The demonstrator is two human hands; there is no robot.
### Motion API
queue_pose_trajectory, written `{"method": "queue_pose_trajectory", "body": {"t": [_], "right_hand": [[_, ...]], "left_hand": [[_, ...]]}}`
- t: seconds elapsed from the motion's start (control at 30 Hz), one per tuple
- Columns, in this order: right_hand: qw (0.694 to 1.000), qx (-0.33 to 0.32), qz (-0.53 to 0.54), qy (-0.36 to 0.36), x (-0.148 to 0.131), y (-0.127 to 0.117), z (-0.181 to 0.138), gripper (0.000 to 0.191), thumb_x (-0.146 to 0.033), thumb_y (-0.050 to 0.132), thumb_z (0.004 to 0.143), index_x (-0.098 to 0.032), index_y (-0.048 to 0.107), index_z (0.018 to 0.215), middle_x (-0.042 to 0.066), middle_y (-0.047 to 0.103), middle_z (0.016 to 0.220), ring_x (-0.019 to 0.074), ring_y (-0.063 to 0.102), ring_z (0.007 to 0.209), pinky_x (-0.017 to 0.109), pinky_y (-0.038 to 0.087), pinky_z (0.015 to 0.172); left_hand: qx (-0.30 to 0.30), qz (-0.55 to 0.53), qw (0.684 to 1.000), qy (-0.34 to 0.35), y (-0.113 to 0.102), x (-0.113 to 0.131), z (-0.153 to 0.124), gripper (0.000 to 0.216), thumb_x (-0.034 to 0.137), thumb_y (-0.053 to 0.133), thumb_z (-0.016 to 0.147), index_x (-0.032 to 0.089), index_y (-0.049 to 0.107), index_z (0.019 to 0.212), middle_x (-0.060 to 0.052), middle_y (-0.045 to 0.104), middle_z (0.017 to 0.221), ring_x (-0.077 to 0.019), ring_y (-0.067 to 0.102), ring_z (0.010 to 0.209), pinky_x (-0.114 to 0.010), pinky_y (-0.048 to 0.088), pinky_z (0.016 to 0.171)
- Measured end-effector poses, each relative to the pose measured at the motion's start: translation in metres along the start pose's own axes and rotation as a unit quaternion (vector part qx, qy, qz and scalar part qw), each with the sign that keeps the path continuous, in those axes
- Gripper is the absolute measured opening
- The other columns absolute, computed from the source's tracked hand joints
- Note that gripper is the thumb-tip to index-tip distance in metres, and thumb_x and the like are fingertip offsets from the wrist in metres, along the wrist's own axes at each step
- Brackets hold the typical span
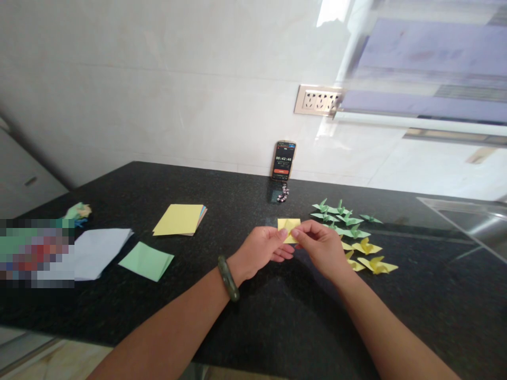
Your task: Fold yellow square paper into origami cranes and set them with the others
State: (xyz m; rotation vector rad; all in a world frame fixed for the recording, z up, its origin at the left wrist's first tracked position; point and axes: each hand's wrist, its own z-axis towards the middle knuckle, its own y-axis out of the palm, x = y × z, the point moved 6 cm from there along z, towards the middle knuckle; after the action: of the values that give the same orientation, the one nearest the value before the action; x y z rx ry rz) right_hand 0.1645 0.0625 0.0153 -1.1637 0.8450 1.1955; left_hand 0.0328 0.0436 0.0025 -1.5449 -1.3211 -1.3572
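Observation:
A small folded piece of yellow origami paper (292,224) is held over the dark countertop between my two hands. My left hand (261,249), with a green bangle (228,279) at the wrist, pinches its left side with the thumb on top. My right hand (322,249) grips the right side between thumb and fingertips. Just right of my right hand lie several folded yellow paper cranes (377,265), partly hidden by it. Behind these sit several green paper cranes (348,218).
A stack of square paper (180,219), yellow on top, lies left of centre. Nearer are green paper (146,260) and white sheets (103,250). A phone (283,161) showing a timer leans on the wall, with a beaded strap (283,193) before it. A metal sink (475,221) is at right.

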Motion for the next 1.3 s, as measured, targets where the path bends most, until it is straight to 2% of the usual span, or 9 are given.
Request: {"method": "queue_pose_trajectory", "body": {"t": [0.2, 0.53, 0.77, 0.97, 1.3], "right_hand": [[1.000, -0.009, -0.006, -0.001, -0.0002, 0.0022, -0.0011, 0.025, -0.040, 0.066, 0.069, -0.015, 0.061, 0.067, 0.001, 0.058, 0.064, 0.0124, 0.051, 0.055, 0.027, 0.045, 0.052], [0.999, -0.008, -0.040, 0.001, 0.0070, 0.0032, -0.0006, 0.027, -0.041, 0.062, 0.072, -0.015, 0.059, 0.069, 0.001, 0.056, 0.062, 0.0116, 0.049, 0.052, 0.026, 0.042, 0.051], [1.000, -0.007, -0.025, 0.005, 0.0075, 0.0042, -0.0012, 0.027, -0.041, 0.064, 0.071, -0.015, 0.059, 0.068, 0.000, 0.055, 0.061, 0.0113, 0.049, 0.052, 0.025, 0.043, 0.050], [0.999, -0.014, 0.024, 0.037, 0.0077, 0.0046, -0.0012, 0.031, -0.045, 0.057, 0.076, -0.015, 0.060, 0.070, 0.000, 0.055, 0.061, 0.0100, 0.048, 0.049, 0.024, 0.044, 0.048], [1.000, -0.008, 0.003, 0.027, 0.0016, 0.0017, -0.0011, 0.026, -0.041, 0.061, 0.072, -0.015, 0.059, 0.071, -0.002, 0.053, 0.058, 0.0081, 0.044, 0.046, 0.021, 0.039, 0.042]], "left_hand": [[0.018, -0.010, 0.999, -0.026, -0.0009, -0.0017, 0.0011, 0.016, 0.020, 0.049, 0.084, 0.009, 0.060, 0.078, -0.005, 0.066, 0.063, -0.0101, 0.062, 0.054, -0.020, 0.047, 0.054], [0.000, -0.023, 0.999, -0.024, -0.0007, -0.0036, 0.0007, 0.019, 0.028, 0.057, 0.079, 0.009, 0.060, 0.077, -0.005, 0.067, 0.063, -0.0109, 0.063, 0.056, -0.021, 0.047, 0.055], [0.007, -0.008, 1.000, -0.022, -0.0003, -0.0036, 0.0001, 0.013, 0.022, 0.062, 0.075, 0.009, 0.061, 0.076, -0.005, 0.067, 0.063, -0.0109, 0.062, 0.055, -0.022, 0.046, 0.056], [0.021, -0.009, 0.999, -0.024, -0.0017, -0.0027, 0.0000, 0.011, 0.019, 0.059, 0.077, 0.009, 0.059, 0.071, -0.006, 0.066, 0.062, -0.0113, 0.062, 0.053, -0.022, 0.047, 0.055], [0.021, -0.003, 1.000, -0.023, -0.0015, -0.0017, 0.0000, 0.011, 0.016, 0.053, 0.081, 0.009, 0.059, 0.076, -0.005, 0.066, 0.062, -0.0101, 0.062, 0.053, -0.020, 0.047, 0.053]]}}
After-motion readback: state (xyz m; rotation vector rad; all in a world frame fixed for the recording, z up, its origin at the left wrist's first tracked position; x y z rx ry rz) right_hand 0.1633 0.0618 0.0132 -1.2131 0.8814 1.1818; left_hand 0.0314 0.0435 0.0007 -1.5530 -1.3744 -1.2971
